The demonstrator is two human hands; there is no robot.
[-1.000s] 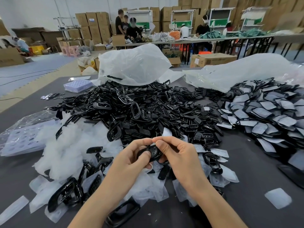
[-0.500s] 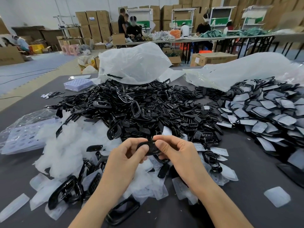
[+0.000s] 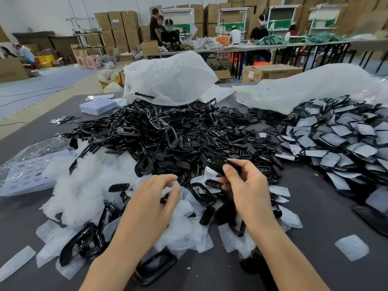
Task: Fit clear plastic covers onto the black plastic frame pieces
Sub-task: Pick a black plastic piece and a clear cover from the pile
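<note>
Above the near edge of the big heap of black parts point(image 3: 168, 133), the right hand point(image 3: 247, 185) is pinching a black frame piece point(image 3: 218, 164) between thumb and forefinger, holding it up clear of the table point(image 3: 325, 217). Just beside it, lower and to the left, the left hand point(image 3: 153, 202) is hovering over the loose clear covers point(image 3: 84, 185) with fingers curling toward the thumb; something translucent is showing at the fingertips, but whether they are gripping it cannot be told.

To the right, a spread of black pieces with pale faces point(image 3: 340, 139) is lying in overlapping rows. Behind the heap, a white plastic bag point(image 3: 170, 80) is slumping open, with black parts spilling from under its mouth. A second white bag point(image 3: 310, 87) is lying along the far right; its contents are not showing. At the left, a clear bag point(image 3: 31, 156) is holding pale dimpled trays, cut off by the edge of the view. A small stack of similar trays point(image 3: 98, 106) is sitting beyond it. A cardboard box point(image 3: 270, 72) is standing on the floor behind the table, its inside out of sight.
</note>
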